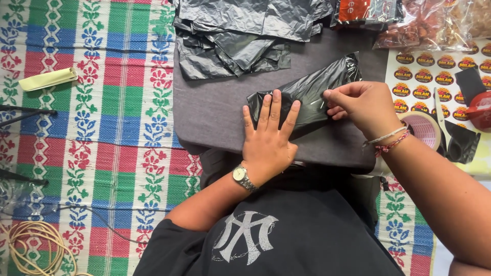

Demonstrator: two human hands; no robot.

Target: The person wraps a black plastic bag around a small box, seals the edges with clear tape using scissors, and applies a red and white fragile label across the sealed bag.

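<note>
- The left hand (268, 134) is laid flat, fingers spread wide and palm down, on the near end of a black plastic-wrapped parcel (307, 92), apparently so that the slippery wrap is kept from sliding or unfolding
- The right hand (360, 106) is closed in a narrow pinch at the parcel's middle, fingertips pressed onto a glossy strip that looks like clear tape; whether the strip is already stuck down cannot be told
- The parcel is set slantwise on a grey cloth-covered worktop (215, 110), just ahead of the person's chest, within easy reach of both hands
- A roll of tape (424, 128) is kept just beside the right wrist, near at hand
- A heap of black plastic bags (240, 36), thin, creased and shiny, is stacked at the far edge of the worktop, clear of the parcel
- A sheet of round stickers (434, 76) is spread to the right, beneath packets of snacks (424, 25)
- A woven mat (97, 128), checked and flowered, is laid on the floor at the left; a folded pale yellow bag (48, 79) and a bunch of rubber bands (36, 245) are left on it, well apart from the hands
</note>
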